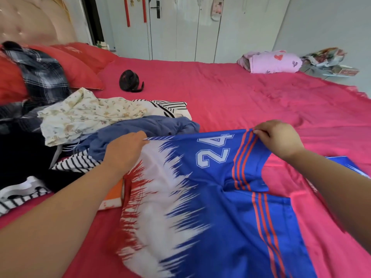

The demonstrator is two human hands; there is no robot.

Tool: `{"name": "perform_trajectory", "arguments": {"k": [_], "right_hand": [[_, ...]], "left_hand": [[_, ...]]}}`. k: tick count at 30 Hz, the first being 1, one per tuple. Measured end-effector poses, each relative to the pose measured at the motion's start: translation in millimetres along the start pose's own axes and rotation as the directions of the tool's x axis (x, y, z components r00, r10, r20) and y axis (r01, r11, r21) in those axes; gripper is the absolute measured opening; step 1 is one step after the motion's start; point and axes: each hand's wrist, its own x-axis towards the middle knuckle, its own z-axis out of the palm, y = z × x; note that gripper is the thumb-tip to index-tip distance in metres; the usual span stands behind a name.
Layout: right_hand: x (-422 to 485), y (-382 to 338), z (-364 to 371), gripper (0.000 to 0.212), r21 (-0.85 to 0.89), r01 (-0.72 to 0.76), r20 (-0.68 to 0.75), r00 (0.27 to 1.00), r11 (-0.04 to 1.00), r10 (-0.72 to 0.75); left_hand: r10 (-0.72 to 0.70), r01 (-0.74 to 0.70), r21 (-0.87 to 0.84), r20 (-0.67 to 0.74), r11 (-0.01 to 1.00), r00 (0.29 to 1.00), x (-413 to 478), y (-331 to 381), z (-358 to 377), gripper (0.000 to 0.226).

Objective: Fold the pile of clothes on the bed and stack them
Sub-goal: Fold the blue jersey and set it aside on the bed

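A pair of blue, white and red sports shorts with the number 24 and orange side stripes is stretched out over the pink bed. My left hand pinches its far left edge. My right hand pinches the far right edge at the stripes. To the left lies the unfolded pile: a floral cream garment, a blue-grey garment, striped black-and-white pieces, black clothes and a plaid shirt.
A small black fan sits mid-bed behind the pile. Red pillows lie at the headboard. A pink bundle with hearts and a printed bundle rest at the far right. Another blue piece peeks from behind my right forearm.
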Motion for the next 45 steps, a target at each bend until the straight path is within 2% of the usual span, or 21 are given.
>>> {"name": "perform_trajectory", "arguments": {"k": [4, 8, 10, 11, 14, 17, 19, 21, 22, 23, 24, 25, 27, 28, 29, 34, 37, 39, 41, 43, 45], "right_hand": [[-46.5, -4.5, -42.1, 0.011, -0.100, 0.059, -0.118, 0.991, 0.993, -0.070], [-113.9, -8.2, -71.2, 0.011, -0.134, 0.040, -0.147, 0.987, 0.990, -0.060], [-156.2, -10.0, -75.4, 0.022, -0.134, 0.070, -0.145, 0.985, 0.989, -0.090], [-177.4, -11.2, -75.2, 0.033, -0.134, 0.109, -0.136, 0.983, 0.985, -0.127], [-232.4, -14.6, -64.7, 0.064, -0.147, 0.277, -0.045, 0.957, 0.950, -0.286], [-272.8, -15.0, -52.4, 0.067, -0.093, 0.365, 0.110, 0.929, 0.926, -0.354], [-284.4, -18.9, -48.9, 0.065, -0.115, 0.370, 0.286, 0.901, 0.922, -0.325], [-283.1, -21.5, -49.8, 0.057, -0.086, 0.279, 0.538, 0.821, 0.957, -0.191], [-278.3, -21.3, -51.8, 0.053, -0.059, 0.200, 0.624, 0.772, 0.978, -0.121], [-271.2, -20.7, -53.5, 0.051, -0.019, 0.119, 0.652, 0.754, 0.993, -0.078], [-261.3, -20.3, -55.0, 0.049, 0.001, 0.045, 0.632, 0.774, 0.999, -0.035], [-248.7, -20.8, -55.9, 0.045, -0.004, -0.013, 0.565, 0.825, 1.000, 0.013], [-221.7, -20.0, -50.8, 0.030, -0.003, -0.122, 0.395, 0.912, 0.993, 0.113], [-207.6, -18.7, -44.5, 0.021, 0.015, -0.176, 0.339, 0.927, 0.984, 0.160], [-194.5, -17.6, -37.2, 0.018, 0.025, -0.229, 0.323, 0.923, 0.973, 0.209], [-162.3, -2.2, 11.9, 0.043, -0.053, -0.364, 0.399, 0.846, 0.930, 0.354], [-156.8, 2.9, 35.4, 0.055, -0.073, -0.469, 0.479, 0.758, 0.880, 0.443], [-156.1, 7.0, 46.7, 0.051, -0.114, -0.479, 0.509, 0.724, 0.871, 0.465], [-154.5, 11.7, 50.6, 0.037, -0.136, -0.482, 0.465, 0.740, 0.865, 0.485], [-151.0, 17.2, 49.1, 0.027, -0.108, -0.522, 0.376, 0.767, 0.846, 0.521], [-148.1, 20.7, 44.4, 0.025, -0.059, -0.590, 0.296, 0.760, 0.805, 0.578]], "left_hand": [[0.055, -0.055, -0.052, 0.005, 0.997, 0.998, -36.1, 13.4, -25.8, 0.032], [0.183, -0.186, -0.080, -0.046, 0.979, 0.982, -86.8, 25.3, -42.7, 0.036], [0.271, -0.270, -0.081, 0.000, 0.959, 0.963, -112.6, 32.1, -50.7, 0.044], [0.335, -0.333, -0.060, 0.029, 0.941, 0.942, -125.0, 34.0, -53.5, 0.040], [0.507, -0.518, 0.036, 0.158, 0.855, 0.848, -157.5, 33.2, -50.8, 0.024], [0.617, -0.646, 0.030, 0.262, 0.763, 0.742, -185.5, 26.6, -37.2, 0.025], [0.633, -0.671, 0.022, 0.310, 0.741, 0.709, -193.2, 23.4, -33.0, 0.035], [0.612, -0.637, 0.000, 0.279, 0.771, 0.740, -190.6, 24.0, -36.2, 0.042], [0.590, -0.606, -0.016, 0.246, 0.795, 0.769, -186.5, 26.4, -39.6, 0.043], [0.553, -0.558, -0.040, 0.213, 0.829, 0.806, -180.7, 29.7, -42.2, 0.044], [0.493, -0.487, -0.076, 0.180, 0.870, 0.851, -173.0, 33.2, -43.5, 0.047], [0.405, -0.391, -0.116, 0.160, 0.913, 0.900, -164.3, 36.0, -43.2, 0.051], [0.220, -0.194, -0.158, 0.163, 0.968, 0.962, -146.7, 37.7, -35.5, 0.041], [0.155, -0.131, -0.140, 0.177, 0.981, 0.972, -138.5, 38.7, -30.0, 0.034], [0.115, -0.096, -0.106, 0.200, 0.990, 0.973, -131.3, 39.9, -23.8, 0.033], [-0.042, 0.023, 0.063, 0.319, 0.998, 0.947, -103.5, 36.9, 9.9, 0.045], [-0.130, 0.077, 0.143, 0.407, 0.987, 0.904, -92.5, 30.7, 25.9, 0.045], [-0.162, 0.096, 0.161, 0.469, 0.982, 0.868, -90.8, 26.6, 33.4, 0.043], [-0.149, 0.064, 0.189, 0.482, 0.980, 0.864, -91.8, 23.1, 39.7, 0.042], [-0.128, 0.029, 0.235, 0.416, 0.972, 0.900, -93.7, 20.7, 44.7, 0.038], [-0.129, 0.034, 0.278, 0.329, 0.960, 0.936, -95.9, 20.6, 47.8, 0.035]]}}
